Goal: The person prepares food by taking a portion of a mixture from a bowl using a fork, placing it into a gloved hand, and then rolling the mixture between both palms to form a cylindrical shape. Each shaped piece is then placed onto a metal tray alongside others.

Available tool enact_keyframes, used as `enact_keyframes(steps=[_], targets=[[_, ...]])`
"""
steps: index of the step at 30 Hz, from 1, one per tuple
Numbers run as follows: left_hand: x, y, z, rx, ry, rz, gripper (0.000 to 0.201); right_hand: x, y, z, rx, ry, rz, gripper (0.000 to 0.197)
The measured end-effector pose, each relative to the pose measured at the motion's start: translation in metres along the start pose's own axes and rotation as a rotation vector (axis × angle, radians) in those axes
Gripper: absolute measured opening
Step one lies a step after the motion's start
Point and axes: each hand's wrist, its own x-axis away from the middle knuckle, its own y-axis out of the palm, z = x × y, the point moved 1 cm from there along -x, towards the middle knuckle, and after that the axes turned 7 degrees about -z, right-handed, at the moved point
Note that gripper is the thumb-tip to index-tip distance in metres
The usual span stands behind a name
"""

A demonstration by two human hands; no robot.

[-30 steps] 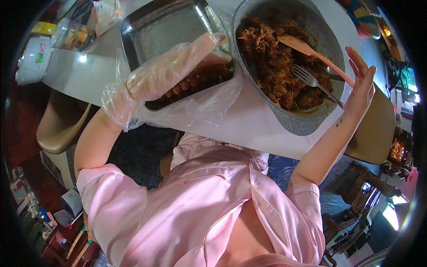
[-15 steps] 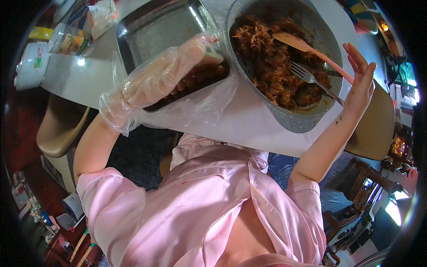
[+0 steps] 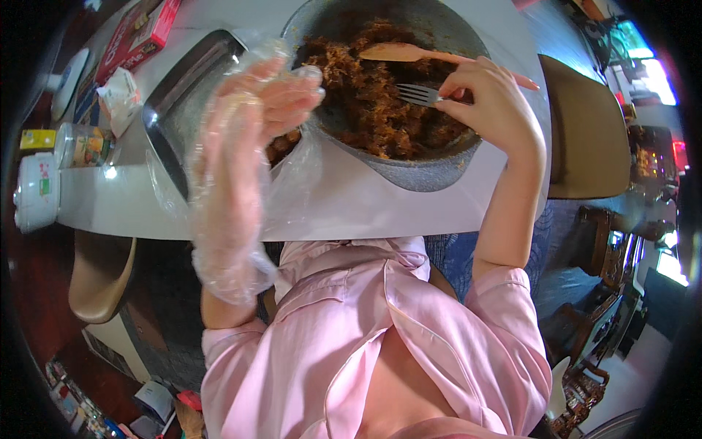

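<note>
A clear plastic glove covers my left hand [image 3: 267, 110], which is raised over the metal tray [image 3: 191, 102] with its fingers stretched out near the pot's left rim. I see nothing held in it. Brown balls [image 3: 281, 146] show in the tray beneath, partly hidden by the glove. My bare right hand [image 3: 497, 99] reaches over the grey pot [image 3: 431, 172] and pinches a metal fork [image 3: 418, 94]. The fork's tines rest in a brown shredded mixture [image 3: 380, 110]. Just beyond it lies a spatula [image 3: 398, 52] with a pink handle, which passes behind my right fingers.
On the table's left stand a clear jar [image 3: 84, 145], a white container [image 3: 36, 192], a crumpled white packet [image 3: 119, 101] and a red box [image 3: 139, 36]. Loose clear plastic [image 3: 292, 190] lies by the tray. Chairs stand left [image 3: 102, 282] and right [image 3: 585, 132].
My right hand has gone from spread fingers beside the pot to a grip on the fork. My gloved left hand has turned upright above the tray. The whole view has shifted.
</note>
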Motion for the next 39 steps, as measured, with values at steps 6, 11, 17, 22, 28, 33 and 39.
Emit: enact_keyframes(steps=[6, 11, 17, 22, 28, 33, 39], targets=[[-0.004, 0.047, -0.027, 0.040, -0.036, 0.012, 0.038, 0.010, 0.007, 0.005, 0.109, -0.056, 0.140, 0.012], [-0.011, 0.055, -0.036, 0.015, -0.020, 0.003, 0.039, 0.013, -0.003, 0.011, 0.068, 0.119, -0.052, 0.018], [-0.012, 0.052, -0.041, -0.048, 0.003, -0.024, 0.041, 0.016, -0.026, 0.009, 0.053, 0.068, 0.097, 0.021], [-0.012, 0.050, -0.044, -0.087, -0.015, -0.029, 0.042, 0.024, -0.042, 0.007, 0.126, 0.189, -0.011, 0.019], [-0.014, 0.045, -0.049, 0.061, 0.025, -0.059, 0.041, 0.018, -0.035, 0.003, 0.089, 0.171, -0.105, 0.016], [-0.012, 0.046, -0.044, 0.005, -0.008, -0.070, 0.039, 0.013, -0.028, 0.014, 0.007, 0.180, -0.141, 0.018], [-0.011, 0.047, -0.042, -0.019, -0.055, -0.077, 0.043, 0.005, -0.013, 0.006, -0.115, 0.054, -0.152, 0.019]])
